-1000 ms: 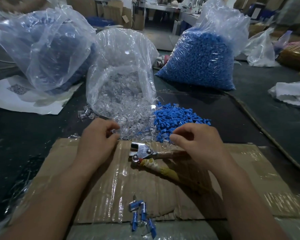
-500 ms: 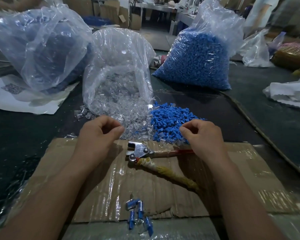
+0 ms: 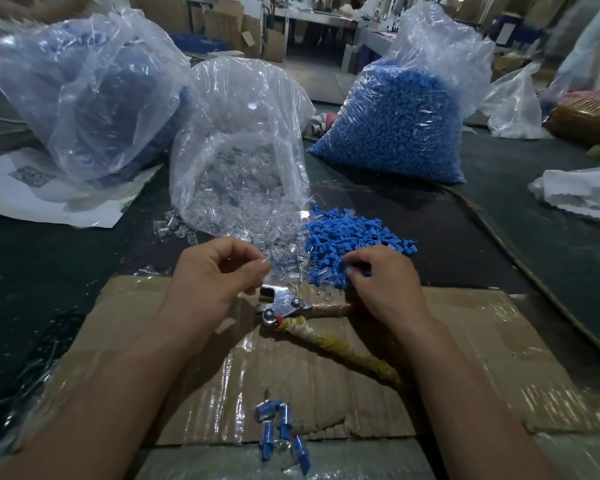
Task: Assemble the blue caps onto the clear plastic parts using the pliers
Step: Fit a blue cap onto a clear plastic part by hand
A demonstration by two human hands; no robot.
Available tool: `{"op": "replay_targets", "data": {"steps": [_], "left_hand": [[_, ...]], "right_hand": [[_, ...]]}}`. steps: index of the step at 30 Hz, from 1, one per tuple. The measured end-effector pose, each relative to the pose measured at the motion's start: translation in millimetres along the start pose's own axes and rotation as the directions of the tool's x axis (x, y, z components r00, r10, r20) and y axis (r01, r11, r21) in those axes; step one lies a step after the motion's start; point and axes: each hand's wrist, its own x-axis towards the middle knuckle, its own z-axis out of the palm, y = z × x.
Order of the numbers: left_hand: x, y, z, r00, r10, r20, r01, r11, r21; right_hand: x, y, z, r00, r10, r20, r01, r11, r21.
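Watcher: Since a second ago the right hand [image 3: 385, 285] has gone from above the pliers [image 3: 286, 301] up to the loose blue caps [image 3: 354, 233]. The left hand [image 3: 219, 275] has barely shifted.

Asker: Take me across, from the left.

Watcher: At upper left is a clear bag with dark blue contents [image 3: 84, 91], standing on white paper [image 3: 32, 188]. Next to it, at upper centre, the bag of clear parts [image 3: 243, 133] spills a heap toward the hands.

Asker: And the left hand?

Watcher: It hovers at the near edge of that heap, fingers curled and thumb tip meeting forefinger tip. It may be pinching a clear part. Clear plastic against clear plastic, I cannot tell.

Asker: The pliers?

Watcher: They lie on the taped cardboard [image 3: 326, 375] at mid-frame, between the hands. Their metal head is just below the left fingertips, and the yellow-wrapped handle runs toward lower right. The other handle passes under the right hand.

Asker: What is below them?

Watcher: A small cluster of finished pieces [image 3: 281, 424], blue in clear, sits at the cardboard's near edge, lower centre.

Asker: The right hand?

Watcher: Its fingers are curled down into the near edge of the loose blue caps, thumb and forefinger pinching at them. The pile touches the clear heap, right of centre.

Asker: Further right?

Watcher: A full bag of blue caps [image 3: 395, 123] stands at upper right.
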Motion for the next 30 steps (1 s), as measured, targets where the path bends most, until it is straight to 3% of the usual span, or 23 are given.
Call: {"op": "replay_targets", "data": {"steps": [10, 15, 30], "left_hand": [[0.1, -2.4, 2.1, 1.000, 0.006, -0.019, -0.009, 0.993, -0.118], [-1.5, 1.4, 4.5, 1.000, -0.010, 0.023, 0.013, 0.989, -0.149], [-3.7, 5.1, 5.0, 0.995, -0.081, 0.060, 0.092, 0.975, -0.202]], "right_hand": [[-1.4, -1.1, 4.5, 1.000, -0.031, -0.001, 0.031, 0.999, 0.025], [1.4, -1.4, 7.5, 0.996, -0.019, 0.090, 0.021, 1.000, -0.022], [-1.3, -3.3, 5.5, 0.996, -0.090, -0.017, 0.090, 0.994, 0.053]]}}
